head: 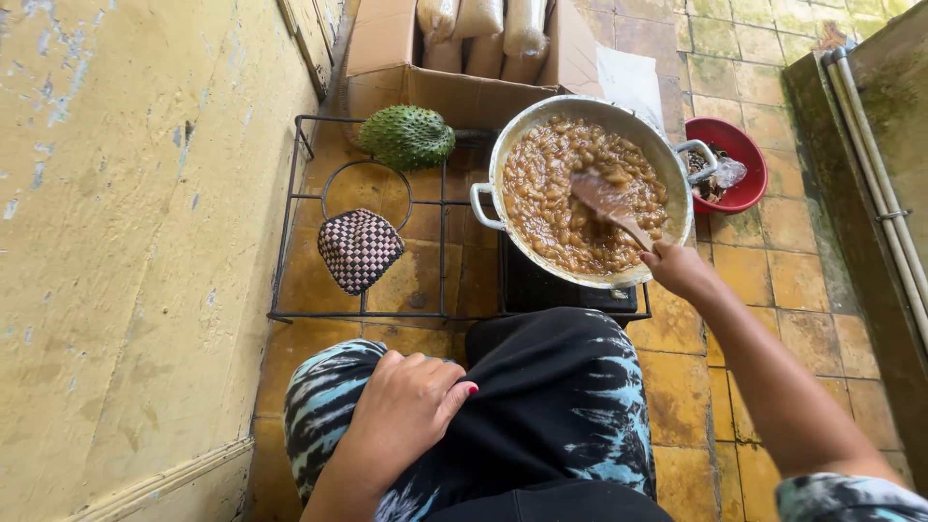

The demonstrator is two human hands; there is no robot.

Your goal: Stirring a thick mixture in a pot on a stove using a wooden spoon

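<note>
A wide metal pot (pixel 512 145) full of brown, lumpy stew stands on a low black stove (pixel 541 288). My right hand (pixel 680 269) grips the handle of a wooden spoon (pixel 607 203) whose blade lies in the stew. My left hand (pixel 406 401) rests flat on my left knee, on black and blue patterned cloth, holding nothing.
A black wire rack (pixel 290 208) beside the stove carries a green spiky fruit (pixel 407 136) and a checkered pot holder (pixel 360 248). Behind stands an open cardboard box (pixel 454 92) with filled bags. A red bowl (pixel 749 159) sits at right. Yellow wall at left, pipes at right.
</note>
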